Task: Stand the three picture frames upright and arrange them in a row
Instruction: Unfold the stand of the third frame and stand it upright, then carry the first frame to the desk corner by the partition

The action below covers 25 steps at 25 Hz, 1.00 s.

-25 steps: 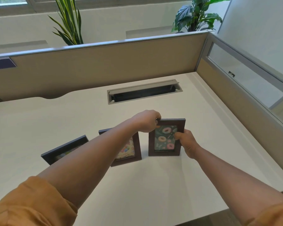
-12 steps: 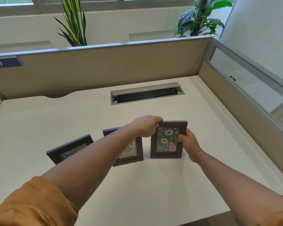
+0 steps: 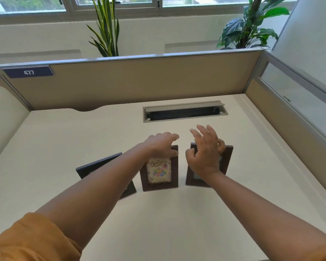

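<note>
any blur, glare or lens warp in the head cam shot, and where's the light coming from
Head view: daylight comes from the windows behind the partition; soft shadows fall on the desk toward the camera. The right hand shows slight motion blur, the left hand less. The wide lens bows the partition and desk edges. No strong glare; the birthday frame stays readable.

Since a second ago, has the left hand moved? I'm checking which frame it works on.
Yes. The left hand has shifted left, away from the right frame, and now rests on top of the middle frame.

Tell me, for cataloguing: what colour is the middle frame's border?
Dark brown, on the middle frame, head view.
</note>
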Tool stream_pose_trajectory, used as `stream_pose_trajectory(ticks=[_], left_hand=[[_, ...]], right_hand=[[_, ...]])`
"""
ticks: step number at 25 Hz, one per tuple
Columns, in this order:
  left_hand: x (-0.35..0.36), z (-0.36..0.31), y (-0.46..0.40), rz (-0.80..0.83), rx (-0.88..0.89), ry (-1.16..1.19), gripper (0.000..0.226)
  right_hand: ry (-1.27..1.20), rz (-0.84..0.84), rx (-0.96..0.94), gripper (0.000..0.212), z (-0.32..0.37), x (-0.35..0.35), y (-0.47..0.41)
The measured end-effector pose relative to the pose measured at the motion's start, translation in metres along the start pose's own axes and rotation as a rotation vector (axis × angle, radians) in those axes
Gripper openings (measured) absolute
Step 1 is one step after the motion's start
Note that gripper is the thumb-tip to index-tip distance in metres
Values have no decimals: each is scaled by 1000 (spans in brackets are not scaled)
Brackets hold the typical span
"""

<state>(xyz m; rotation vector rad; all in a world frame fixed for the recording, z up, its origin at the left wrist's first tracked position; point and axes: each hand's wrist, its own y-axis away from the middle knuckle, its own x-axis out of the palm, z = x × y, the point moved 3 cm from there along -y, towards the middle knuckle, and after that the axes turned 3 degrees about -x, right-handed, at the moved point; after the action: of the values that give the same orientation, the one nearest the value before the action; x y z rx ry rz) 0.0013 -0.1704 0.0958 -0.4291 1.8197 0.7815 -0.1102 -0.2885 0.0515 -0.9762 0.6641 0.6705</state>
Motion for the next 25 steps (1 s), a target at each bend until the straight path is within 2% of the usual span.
stream_pose_trajectory(ticks=[3, 7, 9, 11, 14, 17, 19, 22, 24, 25], left_hand=[[-13, 39, 20, 43, -111, 21, 81], [-26, 96, 56, 243, -345, -57, 90], [-25, 118, 72, 292, -422, -128, 74], [-19, 135, 82, 290, -426, -137, 50], [-14, 149, 92, 181, -365, -84, 23], [-24, 158, 102, 59, -328, -62, 21], [-39, 164, 111, 12, -334, -18, 23], [-65, 170, 122, -30, -322, 16, 17], [-81, 173, 126, -62, -315, 24, 17], [-87, 177, 128, -87, -310, 27, 17]], right_hand=[[-5, 27, -162, 43, 28, 17, -6], [-32, 139, -368, 27, 79, 41, -8], [3, 185, -449, 26, 105, 52, -11], [53, 230, -529, 29, 127, 62, -12], [104, 313, -678, 37, 154, 76, -10], [12, 413, -715, 55, 179, 87, -7], [-127, 500, -616, 72, 196, 89, -8], [-549, 707, -121, 98, 213, 91, -19], [-809, 805, 195, 97, 220, 96, -34], [-887, 862, 280, 86, 224, 101, -43]])
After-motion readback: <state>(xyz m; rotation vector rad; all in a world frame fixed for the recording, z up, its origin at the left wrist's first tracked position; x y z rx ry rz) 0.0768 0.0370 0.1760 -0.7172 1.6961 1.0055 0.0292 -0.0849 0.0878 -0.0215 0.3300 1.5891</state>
